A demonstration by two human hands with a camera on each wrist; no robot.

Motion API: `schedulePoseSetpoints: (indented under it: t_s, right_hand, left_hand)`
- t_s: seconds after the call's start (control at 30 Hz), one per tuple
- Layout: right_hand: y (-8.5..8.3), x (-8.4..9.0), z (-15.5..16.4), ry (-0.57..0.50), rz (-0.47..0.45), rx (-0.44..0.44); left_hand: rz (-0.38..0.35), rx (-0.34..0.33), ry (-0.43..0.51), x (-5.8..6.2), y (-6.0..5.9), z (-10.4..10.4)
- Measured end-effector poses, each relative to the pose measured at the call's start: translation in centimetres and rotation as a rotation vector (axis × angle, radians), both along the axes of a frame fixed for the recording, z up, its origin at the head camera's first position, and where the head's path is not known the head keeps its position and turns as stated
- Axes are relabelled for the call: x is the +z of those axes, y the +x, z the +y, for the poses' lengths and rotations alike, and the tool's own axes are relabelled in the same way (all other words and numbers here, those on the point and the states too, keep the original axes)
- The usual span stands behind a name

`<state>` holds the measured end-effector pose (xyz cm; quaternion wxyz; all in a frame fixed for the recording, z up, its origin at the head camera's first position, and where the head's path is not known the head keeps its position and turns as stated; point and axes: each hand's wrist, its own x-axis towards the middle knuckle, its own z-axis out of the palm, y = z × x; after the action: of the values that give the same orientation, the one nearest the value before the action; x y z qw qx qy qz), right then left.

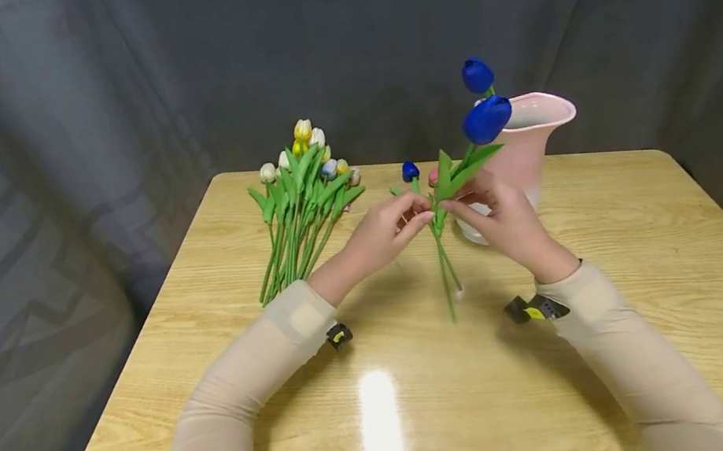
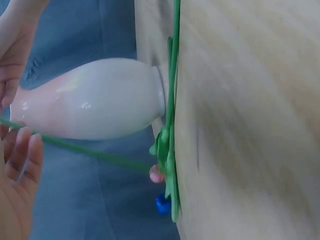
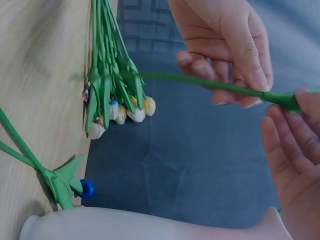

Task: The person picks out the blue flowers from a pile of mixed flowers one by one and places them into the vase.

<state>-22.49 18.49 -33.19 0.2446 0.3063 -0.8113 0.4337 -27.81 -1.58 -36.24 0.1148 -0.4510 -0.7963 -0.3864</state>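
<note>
My right hand point(image 1: 496, 215) pinches a blue artificial tulip point(image 1: 487, 119) at its leafy stem, in front of the vase. The thumb and fingers of my left hand point(image 1: 391, 228) pinch the same stem just below, clearest in the right wrist view, where the left hand point(image 3: 227, 45) faces the right hand point(image 3: 295, 150). The green stem point(image 2: 95, 154) runs free past the fingers. Another blue tulip point(image 1: 477, 74) shows behind the held one; its lower part is hidden. A pink-and-white vase point(image 1: 516, 160) stands upright behind my right hand.
On the table point(image 1: 659, 247), a blue tulip point(image 1: 410, 171) and a pink one point(image 2: 157, 173) lie beside the vase. A bunch of white, yellow and other pale tulips point(image 1: 300, 204) lies to the left. Dark curtain point(image 1: 337, 38) hangs behind the table.
</note>
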Motion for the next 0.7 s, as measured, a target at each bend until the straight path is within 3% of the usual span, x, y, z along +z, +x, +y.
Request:
schedulePoseSetpoints:
  t_s: [0.13,0.23,0.37,0.43,0.5,0.6,0.7]
  right_hand:
    - [0.1,0.4,0.3,-0.046,0.004,-0.024]
    - [0.2,0.7,0.6,-0.079,-0.007,-0.047]
    - [0.4,1.1,0.8,-0.118,-0.008,-0.048]
    - [0.6,1.2,1.0,-0.129,0.011,-0.048]
    - [0.8,1.6,1.2,-0.141,0.037,-0.044]
    - [1.3,2.5,1.7,-0.254,0.071,0.011]
    - [2.0,4.5,2.2,-0.505,0.113,0.102]
  left_hand:
    - [-0.029,0.097,-0.081,0.8,-0.9,-0.2]
    - [-0.078,0.186,-0.199,1.3,-2.0,-0.4]
    - [-0.162,0.264,-0.532,1.3,-3.3,-0.7]
    - [-0.202,0.259,-0.702,0.9,-3.6,-0.9]
    - [-0.230,0.247,-0.804,0.4,-3.8,-1.0]
    - [-0.262,0.240,-0.826,-0.3,-3.7,-1.1]
    - [-0.263,0.242,-0.796,-0.5,-3.4,-1.0]
